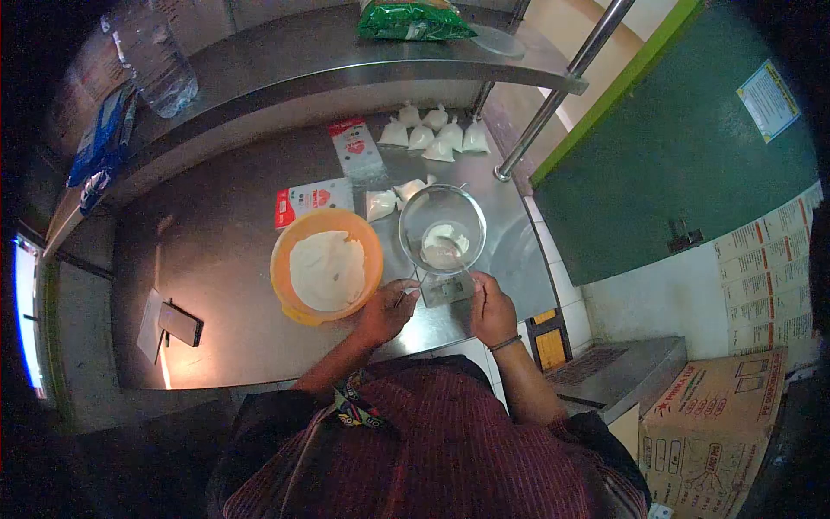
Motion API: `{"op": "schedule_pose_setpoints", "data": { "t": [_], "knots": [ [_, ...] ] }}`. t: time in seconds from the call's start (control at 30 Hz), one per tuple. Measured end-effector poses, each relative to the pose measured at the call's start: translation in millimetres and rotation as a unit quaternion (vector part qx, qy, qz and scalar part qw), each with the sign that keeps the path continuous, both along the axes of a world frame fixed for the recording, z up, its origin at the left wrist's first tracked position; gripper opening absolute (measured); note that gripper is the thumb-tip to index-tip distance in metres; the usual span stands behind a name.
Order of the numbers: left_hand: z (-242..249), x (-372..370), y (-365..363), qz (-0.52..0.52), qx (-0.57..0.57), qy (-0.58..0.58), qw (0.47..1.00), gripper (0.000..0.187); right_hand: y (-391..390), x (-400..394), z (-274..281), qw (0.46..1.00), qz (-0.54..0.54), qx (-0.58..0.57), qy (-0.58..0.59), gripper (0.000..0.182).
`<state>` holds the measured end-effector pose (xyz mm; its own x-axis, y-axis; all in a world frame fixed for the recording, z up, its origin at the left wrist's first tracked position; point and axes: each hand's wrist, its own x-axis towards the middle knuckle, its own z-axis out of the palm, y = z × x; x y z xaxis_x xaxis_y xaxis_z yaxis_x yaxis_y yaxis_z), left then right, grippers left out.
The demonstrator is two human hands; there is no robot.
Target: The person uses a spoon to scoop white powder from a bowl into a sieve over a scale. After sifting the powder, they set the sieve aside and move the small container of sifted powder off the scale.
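Note:
A round wire sieve (480, 212) is over the right part of the steel table, with white powder (456, 235) and the bowl of a spoon (444, 248) inside it. My left hand (391, 313) is closed on the sieve's thin handle, just right of an orange bowl (279, 275) of white powder. My right hand (494, 313) is closed around the spoon's handle. Below the sieve, a digital kitchen scale (445, 292) is partly covered. Tied plastic bags of white powder (380, 205) lie behind the sieve; what is under the sieve's mesh is hidden.
Several more filled bags (439, 149) stand farther back. Two red-and-white plastic bag packets (356, 149) lie left of them. A phone (181, 323) leans at the table's left. Above runs a steel shelf (294, 73) holding a green pack (413, 21); its post (553, 99) rises at right.

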<state>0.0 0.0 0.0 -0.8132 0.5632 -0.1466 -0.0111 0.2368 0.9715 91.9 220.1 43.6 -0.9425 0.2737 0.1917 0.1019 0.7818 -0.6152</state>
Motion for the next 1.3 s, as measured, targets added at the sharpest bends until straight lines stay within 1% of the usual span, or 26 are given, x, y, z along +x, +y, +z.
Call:
{"op": "schedule_pose_setpoints", "data": {
  "t": [0.07, 0.1, 0.2, 0.3, 0.37, 0.4, 0.47, 0.5, 0.57, 0.6, 0.67, 0.7, 0.77, 0.8, 0.87, 0.9, 0.97, 1.0, 1.07, 1.1, 1.17, 1.2, 1.27, 1.3],
  "knots": [
    [-14, 1, 0, 0.010, 0.068, -0.015, 0.998, 0.025, -3, 0, 6, 1.000, -0.005, -0.007, -0.001, 0.026],
    [-10, -10, -9, 0.009, 0.056, -0.004, 0.998, 0.025, -11, -9, 0, 1.000, -0.005, -0.019, 0.010, 0.026],
    [-7, -8, -4, -0.001, 0.049, -0.015, 0.999, 0.025, -10, -4, 1, 0.999, 0.026, -0.003, -0.023, 0.030],
    [-5, -11, -5, 0.012, 0.033, -0.030, 0.999, 0.025, -15, -6, 1, 0.999, 0.006, -0.031, 0.004, 0.029],
    [-3, -12, -4, 0.013, 0.005, 0.070, 0.997, 0.025, -13, -4, -2, 1.000, 0.010, -0.005, -0.025, 0.028],
    [-3, -11, -3, 0.012, 0.006, 0.070, 0.997, 0.025, -12, -4, -1, 1.000, 0.009, -0.004, -0.025, 0.028],
    [-2, -10, -4, 0.012, 0.024, 0.001, 1.000, 0.025, -12, -4, 1, 0.999, -0.002, -0.034, -0.007, 0.028],
    [-9, -11, -4, 0.012, 0.024, 0.001, 1.000, 0.025, -10, -5, 0, 0.999, -0.002, -0.034, -0.007, 0.028],
    [-29, -14, -2, 0.020, 0.057, 0.087, 0.994, 0.025, -5, -7, -3, 1.000, 0.015, -0.016, -0.014, 0.027],
    [-27, -14, -1, 0.020, 0.058, 0.087, 0.994, 0.025, -5, -7, 0, 1.000, 0.015, -0.015, -0.013, 0.027],
    [-23, -13, 0, 0.020, 0.064, 0.004, 0.998, 0.024, -6, -8, 6, 0.998, -0.014, -0.037, -0.049, 0.026],
    [-14, -12, -1, 0.020, 0.064, 0.003, 0.998, 0.024, -6, -7, 4, 0.998, -0.014, -0.038, -0.050, 0.026],
    [5, -13, -1, 0.011, 0.002, 0.088, 0.996, 0.025, -4, -8, 0, 1.000, 0.007, -0.005, -0.006, 0.025],
    [2, -14, 0, 0.012, 0.003, 0.089, 0.996, 0.025, -4, -9, 0, 1.000, 0.007, -0.004, -0.005, 0.025],
    [-4, -16, 1, 0.007, 0.036, -0.029, 0.999, 0.025, -5, -8, -1, 1.000, -0.005, -0.021, 0.004, 0.025],
    [-5, -16, 0, 0.006, 0.035, -0.029, 0.999, 0.025, -5, -8, 0, 1.000, -0.005, -0.022, 0.003, 0.025],
    [-5, -16, -1, 0.004, 0.064, 0.028, 0.998, 0.025, -3, -8, 2, 0.999, -0.006, -0.036, -0.015, 0.024],
    [-4, -16, 0, 0.004, 0.065, 0.028, 0.997, 0.025, -3, -8, 1, 0.999, -0.006, -0.036, -0.014, 0.024],
    [-3, -16, -1, 0.011, 0.027, 0.090, 0.996, 0.026, -3, -8, -3, 0.998, -0.002, -0.049, 0.039, 0.025],
    [-7, -15, -1, 0.010, 0.026, 0.088, 0.996, 0.026, -2, -7, -6, 0.998, -0.003, -0.050, 0.038, 0.025],
    [-14, -17, 1, 0.005, 0.036, 0.050, 0.998, 0.027, 2, -6, -10, 1.000, -0.002, -0.020, 0.008, 0.024],
    [-9, -17, 2, 0.006, 0.037, 0.051, 0.998, 0.027, 2, -7, -8, 1.000, -0.002, -0.019, 0.010, 0.024],
    [1, -12, 2, 0.024, 0.018, 0.004, 1.000, 0.026, 1, -4, -7, 0.998, -0.009, -0.051, 0.019, 0.024],
    [-3, -12, 1, 0.023, 0.018, 0.003, 1.000, 0.026, 1, -3, -9, 0.998, -0.011, -0.051, 0.018, 0.024]
  ]
}}
